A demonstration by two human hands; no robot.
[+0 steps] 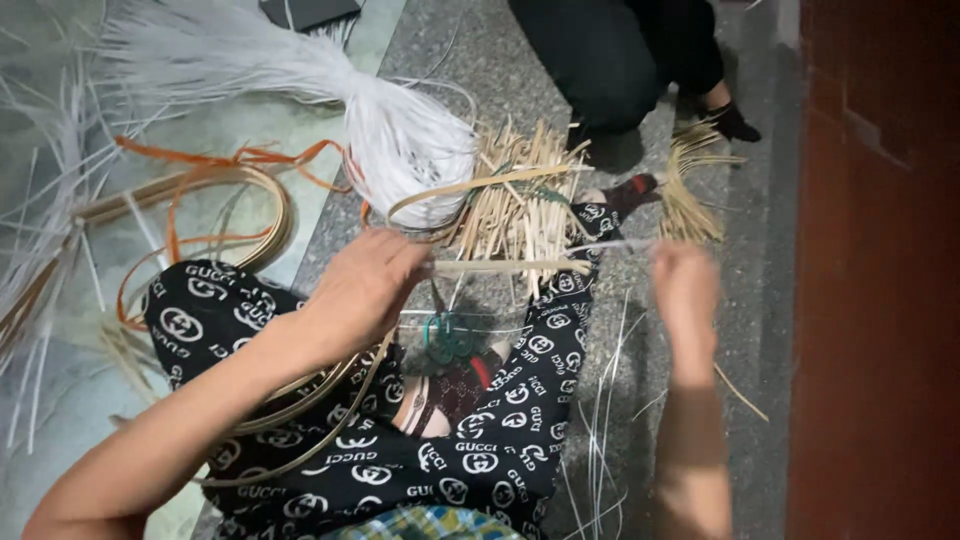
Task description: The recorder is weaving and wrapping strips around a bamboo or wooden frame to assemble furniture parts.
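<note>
My left hand (365, 285) is closed over the left end of a flat cane strip (510, 266) held level above my lap. My right hand (685, 285) is blurred and pinches a thin white plastic strand (610, 245) that runs toward the strip. Just beyond the strip lies a bundle of short split cane sticks (520, 200) with a longer bent cane band across it. Below my hands, green-handled scissors (450, 335) rest on my legs, which are in black trousers with a white printed pattern (480, 450).
A big tied sheaf of white plastic strands (400, 130) spreads to the upper left. Orange strips and coiled cane hoops (230, 190) lie at left. Another person in dark clothes (620, 50) crouches at the top, beside a fan of cane (690, 180). A reddish-brown wall (880, 270) borders the right.
</note>
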